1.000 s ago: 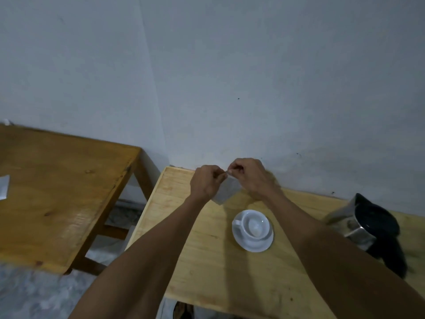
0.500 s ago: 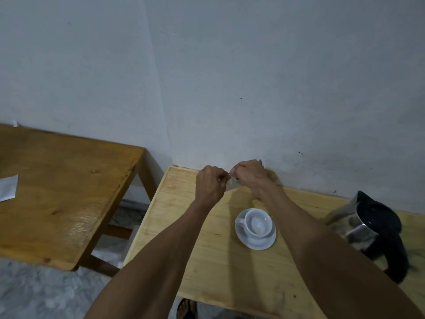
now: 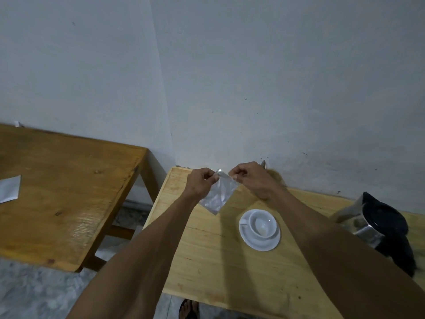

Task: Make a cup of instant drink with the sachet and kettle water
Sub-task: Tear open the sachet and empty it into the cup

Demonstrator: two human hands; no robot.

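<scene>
A silvery foil sachet [image 3: 218,195] hangs in the air above the light wooden table [image 3: 218,261]. My left hand [image 3: 200,184] pinches its top left corner, and my right hand [image 3: 251,180] pinches the top edge beside it. A small gap shows between the two pinch points at the top edge. Below and to the right, a white cup [image 3: 262,223] stands upright on a white saucer [image 3: 259,241]. A steel kettle [image 3: 377,223] with a black lid and handle stands at the table's right side.
A darker wooden table [image 3: 69,192] stands to the left with a second silvery sachet [image 3: 9,188] on it. A gap with grey floor lies between the tables. The white wall rises right behind. A sandalled foot [image 3: 188,309] shows under the near edge.
My hands have drawn slightly apart at the sachet's top edge, and the sachet now hangs lower and in fuller view beneath my left hand. The cup and kettle stayed put.
</scene>
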